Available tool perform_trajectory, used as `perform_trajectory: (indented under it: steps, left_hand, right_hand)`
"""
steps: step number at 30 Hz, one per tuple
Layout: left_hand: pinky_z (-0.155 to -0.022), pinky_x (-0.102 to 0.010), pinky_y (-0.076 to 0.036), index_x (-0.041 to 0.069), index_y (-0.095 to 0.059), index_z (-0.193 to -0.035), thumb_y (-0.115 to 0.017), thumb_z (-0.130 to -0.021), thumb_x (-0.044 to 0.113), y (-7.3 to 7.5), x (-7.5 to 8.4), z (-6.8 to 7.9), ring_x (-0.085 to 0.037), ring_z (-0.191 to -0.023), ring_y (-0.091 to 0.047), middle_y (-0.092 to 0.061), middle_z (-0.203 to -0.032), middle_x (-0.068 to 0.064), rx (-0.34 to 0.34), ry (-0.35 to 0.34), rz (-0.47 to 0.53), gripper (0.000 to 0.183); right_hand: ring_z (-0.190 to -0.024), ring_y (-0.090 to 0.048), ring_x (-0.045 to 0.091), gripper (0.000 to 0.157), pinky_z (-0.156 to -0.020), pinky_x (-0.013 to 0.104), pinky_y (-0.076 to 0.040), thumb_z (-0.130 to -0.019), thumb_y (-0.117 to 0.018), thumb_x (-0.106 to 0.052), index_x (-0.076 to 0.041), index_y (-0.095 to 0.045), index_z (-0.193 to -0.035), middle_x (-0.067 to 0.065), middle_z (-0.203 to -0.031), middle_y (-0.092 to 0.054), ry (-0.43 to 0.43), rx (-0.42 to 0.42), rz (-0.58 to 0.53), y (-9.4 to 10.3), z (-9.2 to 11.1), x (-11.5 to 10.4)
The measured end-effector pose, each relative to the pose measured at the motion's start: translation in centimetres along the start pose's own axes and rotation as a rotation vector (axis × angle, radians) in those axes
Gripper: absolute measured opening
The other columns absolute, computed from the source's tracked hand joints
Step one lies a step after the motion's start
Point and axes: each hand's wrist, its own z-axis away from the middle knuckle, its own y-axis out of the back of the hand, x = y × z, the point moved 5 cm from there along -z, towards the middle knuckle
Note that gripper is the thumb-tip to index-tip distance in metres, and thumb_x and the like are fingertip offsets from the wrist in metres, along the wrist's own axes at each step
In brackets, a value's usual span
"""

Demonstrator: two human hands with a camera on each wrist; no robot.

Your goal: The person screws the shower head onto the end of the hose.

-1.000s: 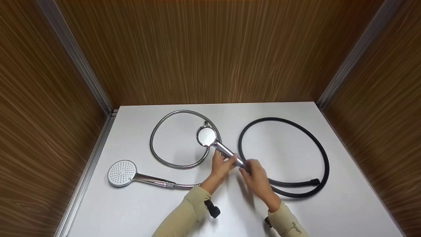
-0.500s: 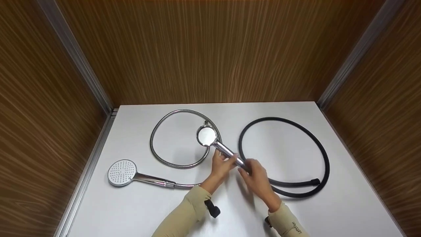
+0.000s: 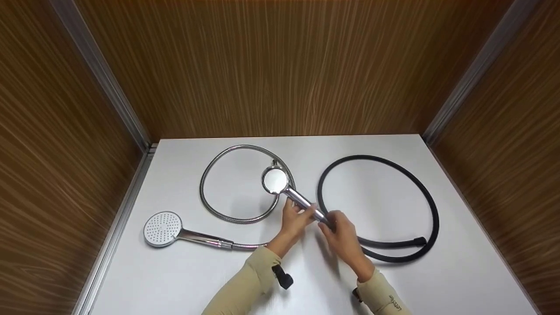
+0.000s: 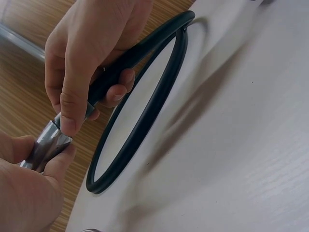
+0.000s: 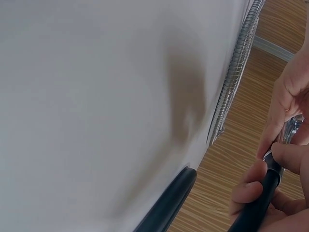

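Observation:
In the head view my left hand (image 3: 294, 223) grips the handle of a chrome hand shower (image 3: 275, 180), its round face tilted up to the left. At the handle's lower end, the fingers of my right hand (image 3: 343, 238) curl round the end of a black shower hose (image 3: 434, 214). The left wrist view has the hose end right at the chrome handle (image 4: 46, 147), with the right thumb over the joint. From the right wrist view, a dark collar (image 5: 273, 163) meets the chrome between both hands. Both hands hold the joined parts above the white table (image 3: 302, 288).
A second hand shower (image 3: 162, 229) with a white nozzle face lies at the left. Its coiled metal hose (image 3: 202, 188) runs behind the left hand. The black hose loops on the right, its free end (image 3: 419, 241) lying inside. Wood-grain panels (image 3: 280, 70) enclose the table's back and sides.

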Motion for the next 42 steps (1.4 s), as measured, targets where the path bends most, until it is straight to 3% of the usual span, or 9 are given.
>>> perform_trajectory:
  steps: [28,34,42]
  left_hand:
    - [-0.081,-0.042,-0.072,0.001,-0.047,-0.127,-0.074,-0.091,-0.008,-0.36,0.35,0.00,-0.016,-0.078,-0.070,-0.062,-0.092,-0.008,-0.005,-0.003,0.019,0.046]
    - [-0.081,-0.042,-0.072,0.001,-0.046,-0.131,-0.073,-0.091,-0.008,-0.42,0.39,0.11,-0.016,-0.078,-0.070,-0.062,-0.091,-0.007,-0.020,-0.018,0.030,0.049]
    - [-0.085,-0.046,-0.071,0.001,-0.046,-0.132,-0.074,-0.091,-0.008,-0.34,0.40,0.22,-0.017,-0.079,-0.071,-0.061,-0.091,-0.007,-0.009,-0.010,0.020,0.050]
  right_hand:
    - [-0.080,-0.061,0.014,0.018,-0.068,0.030,-0.057,-0.099,-0.074,-0.010,-0.003,-0.069,-0.114,0.004,-0.093,-0.069,-0.034,-0.052,0.008,0.23,0.00,-0.42]
    - [-0.074,-0.057,0.013,0.019,-0.062,0.027,-0.054,-0.095,-0.078,-0.007,0.000,-0.067,-0.109,0.004,-0.086,-0.066,0.003,-0.011,0.006,0.32,-0.13,-0.42]
    - [-0.075,-0.057,0.013,0.024,-0.063,0.026,-0.055,-0.091,-0.080,-0.003,0.000,-0.065,-0.110,0.004,-0.088,-0.067,-0.024,-0.028,-0.001,0.29,-0.14,-0.36]
